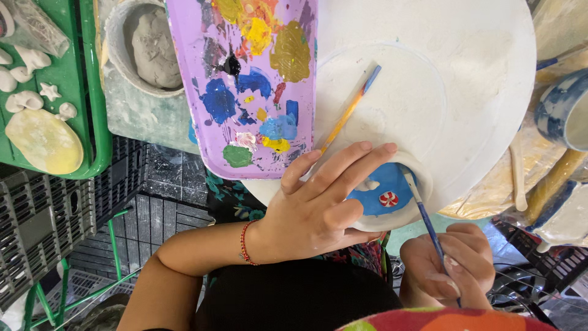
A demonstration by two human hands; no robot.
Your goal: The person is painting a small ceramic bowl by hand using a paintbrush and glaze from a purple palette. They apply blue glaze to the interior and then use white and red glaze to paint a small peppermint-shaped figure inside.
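Observation:
My left hand (321,205) lies over a small round clay piece (386,193), painted blue with a red-and-white swirl, and steadies it at the near edge of a white round board (478,92). My right hand (450,263) grips a blue-handled paintbrush (425,224), its tip touching the blue paint near the piece's right rim. A second brush with an orange and blue handle (349,110) rests across the board, its lower end under my left fingers. A purple paint tray (245,86) smeared with several colours sits just left of the board.
A green tray (86,92) with white clay shapes and a yellow oval sits far left. A bowl of grey clay (153,49) stands beside it. Blue-and-white cups (563,110) and wooden tools (517,175) lie at right. Grey plastic crates (61,214) are below left.

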